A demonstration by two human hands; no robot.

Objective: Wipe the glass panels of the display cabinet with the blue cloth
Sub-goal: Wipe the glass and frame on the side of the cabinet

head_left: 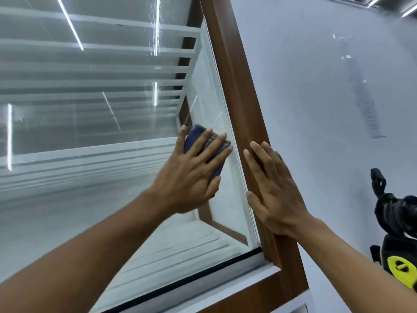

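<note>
The display cabinet's large glass panel [90, 123] fills the left and middle of the view, with white shelves visible behind it. A brown wooden frame [239, 91] runs down its right side. My left hand [191, 172] presses a folded blue cloth [198, 136] flat against the glass, close to the frame's inner edge. Most of the cloth is hidden under my fingers. My right hand [273, 188] lies flat on the wooden frame with its fingers spread, holding nothing.
A white glossy wall [338, 86] stands to the right of the frame. A black and yellow device [399, 240] sits at the right edge. The cabinet's brown bottom rail [259, 292] runs along the lower part of the glass.
</note>
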